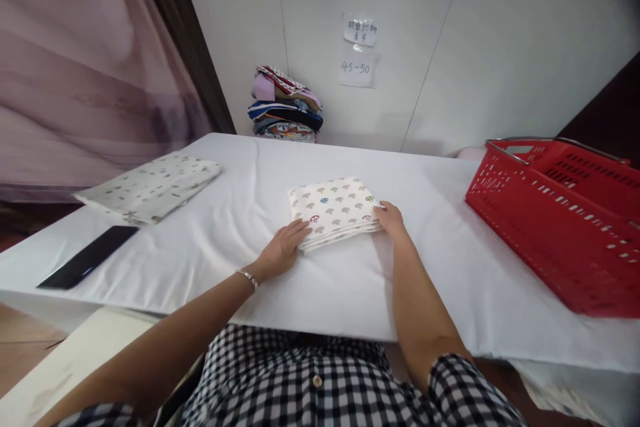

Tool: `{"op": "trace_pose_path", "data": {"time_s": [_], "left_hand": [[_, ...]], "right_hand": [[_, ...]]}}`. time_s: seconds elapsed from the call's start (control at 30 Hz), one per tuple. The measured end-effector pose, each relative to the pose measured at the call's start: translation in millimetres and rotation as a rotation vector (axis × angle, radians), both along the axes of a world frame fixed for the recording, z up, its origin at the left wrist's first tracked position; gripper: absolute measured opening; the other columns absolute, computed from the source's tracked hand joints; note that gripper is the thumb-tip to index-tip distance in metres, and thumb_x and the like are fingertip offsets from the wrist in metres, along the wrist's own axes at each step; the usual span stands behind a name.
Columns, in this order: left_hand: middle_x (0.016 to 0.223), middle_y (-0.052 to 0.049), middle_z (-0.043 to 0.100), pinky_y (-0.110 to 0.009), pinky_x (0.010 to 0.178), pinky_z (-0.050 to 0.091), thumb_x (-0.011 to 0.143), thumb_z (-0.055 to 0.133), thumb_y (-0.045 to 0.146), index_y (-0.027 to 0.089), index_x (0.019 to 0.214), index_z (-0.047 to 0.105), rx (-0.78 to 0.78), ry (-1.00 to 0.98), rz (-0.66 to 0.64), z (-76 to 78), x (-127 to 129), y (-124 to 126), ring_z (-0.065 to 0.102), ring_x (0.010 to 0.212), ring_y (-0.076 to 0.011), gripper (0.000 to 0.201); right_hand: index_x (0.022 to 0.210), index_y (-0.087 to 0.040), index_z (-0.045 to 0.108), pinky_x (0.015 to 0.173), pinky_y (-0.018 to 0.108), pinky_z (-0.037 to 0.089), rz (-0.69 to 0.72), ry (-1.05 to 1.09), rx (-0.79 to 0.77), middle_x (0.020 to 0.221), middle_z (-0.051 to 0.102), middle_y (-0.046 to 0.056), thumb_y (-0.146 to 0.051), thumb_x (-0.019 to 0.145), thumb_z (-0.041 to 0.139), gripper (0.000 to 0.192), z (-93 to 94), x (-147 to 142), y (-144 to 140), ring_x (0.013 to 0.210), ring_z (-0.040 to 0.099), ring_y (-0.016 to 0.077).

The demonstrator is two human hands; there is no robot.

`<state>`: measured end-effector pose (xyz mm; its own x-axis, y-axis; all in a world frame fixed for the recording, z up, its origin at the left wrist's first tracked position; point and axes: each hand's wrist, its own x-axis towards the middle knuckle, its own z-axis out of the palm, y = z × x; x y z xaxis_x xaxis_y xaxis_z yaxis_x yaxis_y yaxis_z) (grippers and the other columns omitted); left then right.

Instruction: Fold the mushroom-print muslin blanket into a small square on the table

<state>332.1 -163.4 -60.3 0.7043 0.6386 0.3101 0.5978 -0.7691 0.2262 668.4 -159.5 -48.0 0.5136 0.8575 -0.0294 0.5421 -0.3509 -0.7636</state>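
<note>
A folded white cloth (336, 205) printed with tan mushroom shapes and a few coloured ones lies in the middle of the table. Its stacked layers show along the near edge. At its near left corner, my left hand (284, 248) holds the side with the fingertips on top. My right hand (393, 219) grips the right edge, thumb over the upper layer; the other fingers are partly hidden.
The table (240, 240) wears a wrinkled white cover. Another folded patterned cloth (155, 187) and a flat black object (90, 257) lie left. A red basket (540, 233) stands right. Stacked folded fabrics (287, 107) sit by the wall, below paper signs (357, 68).
</note>
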Motion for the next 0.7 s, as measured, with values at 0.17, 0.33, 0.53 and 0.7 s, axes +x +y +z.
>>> {"op": "trace_pose_path", "data": {"time_s": [0.17, 0.33, 0.53, 0.7], "left_hand": [[0.141, -0.007, 0.043, -0.047, 0.11, 0.026, 0.07, 0.041, 0.004, 0.022, 0.136, 0.043, 0.049, 0.075, 0.024, 9.3, 8.8, -15.0, 0.032, 0.134, -0.0237, 0.068], [0.14, -0.005, 0.045, -0.049, 0.113, 0.015, 0.069, 0.04, 0.002, 0.025, 0.137, 0.042, 0.094, 0.105, 0.016, 11.6, 20.5, -29.0, 0.034, 0.132, -0.0235, 0.072], [0.139, -0.01, 0.045, -0.049, 0.112, 0.013, 0.075, 0.045, 0.01, 0.02, 0.138, 0.038, 0.138, 0.079, 0.053, 9.8, 46.2, -37.6, 0.04, 0.127, -0.0259, 0.065], [0.142, -0.01, 0.041, -0.049, 0.109, 0.018, 0.077, 0.045, 0.011, 0.019, 0.142, 0.031, 0.153, 0.099, 0.133, 12.0, 88.0, -34.5, 0.04, 0.124, -0.0273, 0.066]], "right_hand": [[0.112, -0.017, 0.063, 0.098, 0.034, 0.036, -0.016, 0.05, 0.0, 0.118, 0.062, 0.01, -0.039, 0.078, 0.054, 0.042, -2.7, 2.2, -2.5, 0.113, 0.052, 0.0242], [0.099, -0.014, 0.067, 0.082, 0.032, 0.047, -0.021, 0.21, 0.008, 0.102, 0.067, 0.012, -0.041, 0.075, 0.058, 0.037, -6.5, 4.5, -5.0, 0.098, 0.059, 0.0238], [0.099, -0.014, 0.065, 0.055, 0.026, 0.05, -0.022, 0.521, 0.074, 0.078, 0.068, 0.006, -0.033, 0.073, 0.06, 0.033, 0.2, -7.1, -8.5, 0.063, 0.061, 0.0156], [0.102, -0.015, 0.062, 0.049, 0.022, 0.047, -0.07, 0.698, 0.215, 0.074, 0.066, 0.002, -0.029, 0.072, 0.061, 0.033, 12.6, -13.8, -9.6, 0.06, 0.058, 0.0117]]}}
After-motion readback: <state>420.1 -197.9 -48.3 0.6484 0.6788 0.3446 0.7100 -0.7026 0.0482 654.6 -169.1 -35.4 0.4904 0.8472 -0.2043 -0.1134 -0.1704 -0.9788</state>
